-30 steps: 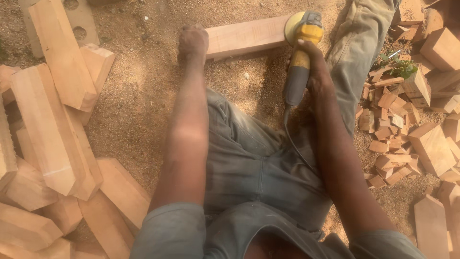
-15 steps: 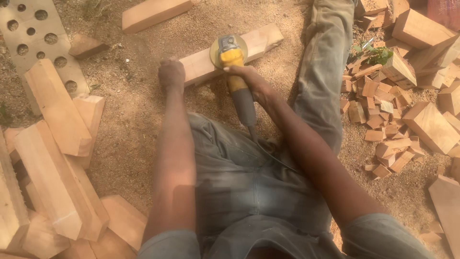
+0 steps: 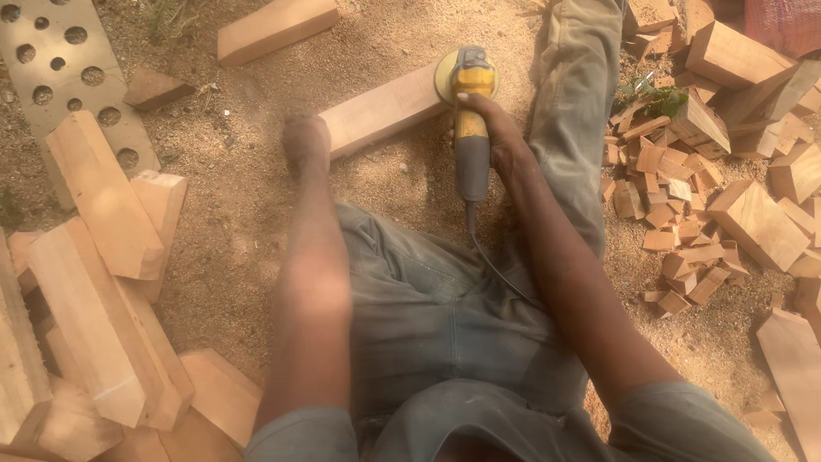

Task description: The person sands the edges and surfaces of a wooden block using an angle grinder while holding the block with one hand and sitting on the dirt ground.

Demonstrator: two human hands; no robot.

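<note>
down in the head view, the right hand (image 3: pixel 492 137) is wrapped tight around the grey and yellow body of an angle grinder (image 3: pixel 469 111), fingers curled over the grip. just beyond those fingertips the tool's round sanding disc sits on the far end of a pale wooden block (image 3: pixel 380 113) lying on the sawdust ground (image 3: pixel 231 222). a dark cord runs back from the tool's tail, under the wrist and over the grey trousers. the left hand (image 3: pixel 306 141) rests at the near end of the same block, pressed against it; it is blurred, and one cannot tell how its fingers are set. well off to the outside of the left fingers lies a heap of long cut blocks (image 3: pixel 94 282), with a perforated board (image 3: pixel 68 77) past them. another plank (image 3: pixel 275 27) lies beyond the left fingertips. to the outside of the right fingers, past the outstretched leg, small wood offcuts (image 3: pixel 676 231) are scattered, with bigger blocks further off.
</note>
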